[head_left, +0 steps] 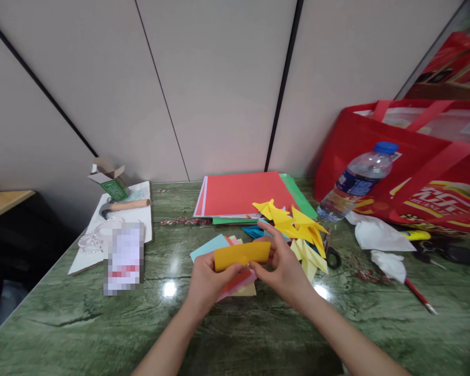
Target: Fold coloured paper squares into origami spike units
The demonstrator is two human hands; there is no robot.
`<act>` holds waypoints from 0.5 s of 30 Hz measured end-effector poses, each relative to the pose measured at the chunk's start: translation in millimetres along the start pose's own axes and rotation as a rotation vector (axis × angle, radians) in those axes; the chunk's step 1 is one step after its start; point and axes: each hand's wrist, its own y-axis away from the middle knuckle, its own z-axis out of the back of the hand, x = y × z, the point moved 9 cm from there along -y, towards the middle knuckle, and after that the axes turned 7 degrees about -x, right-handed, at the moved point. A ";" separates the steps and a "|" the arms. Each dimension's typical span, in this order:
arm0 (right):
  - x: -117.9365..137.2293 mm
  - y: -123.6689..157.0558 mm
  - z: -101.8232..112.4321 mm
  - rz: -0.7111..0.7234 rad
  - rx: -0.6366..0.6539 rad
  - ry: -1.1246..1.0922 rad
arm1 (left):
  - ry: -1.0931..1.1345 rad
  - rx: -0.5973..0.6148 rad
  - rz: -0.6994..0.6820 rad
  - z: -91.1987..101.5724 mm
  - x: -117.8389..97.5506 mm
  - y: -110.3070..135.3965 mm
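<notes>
A folded strip of yellow-orange paper (241,254) is held level between both hands, above the table. My left hand (208,277) pinches its left part, the thumb pressed at the lower middle edge. On the other end, my right hand (280,263) grips the strip with its thumb near the left thumb; some fingers are hidden behind the paper. Under the hands lies a loose stack of coloured paper sheets (209,245), in blue, orange, pink and cream. Just beyond my right hand rest several folded yellow paper shapes (307,227) and a pale yellow one (308,259).
Large red sheets (245,193) lie by the wall. On the right are a water bottle (354,180), a red bag (423,162), white tissue (379,232), a red pen (421,295) and scissors (332,257). A small box (115,185) and a wooden-handled tool (129,205) sit left.
</notes>
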 end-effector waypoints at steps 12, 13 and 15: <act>-10.5 5.9 -16.9 -0.166 0.141 -0.195 | 0.005 -0.099 -0.080 8.0 -10.4 0.8; -11.7 6.7 -17.2 -0.170 0.134 -0.189 | 0.000 -0.076 -0.092 5.4 -10.2 1.2; -13.0 6.9 -15.9 -0.168 0.111 -0.168 | -0.023 -0.048 -0.115 2.0 -10.1 1.8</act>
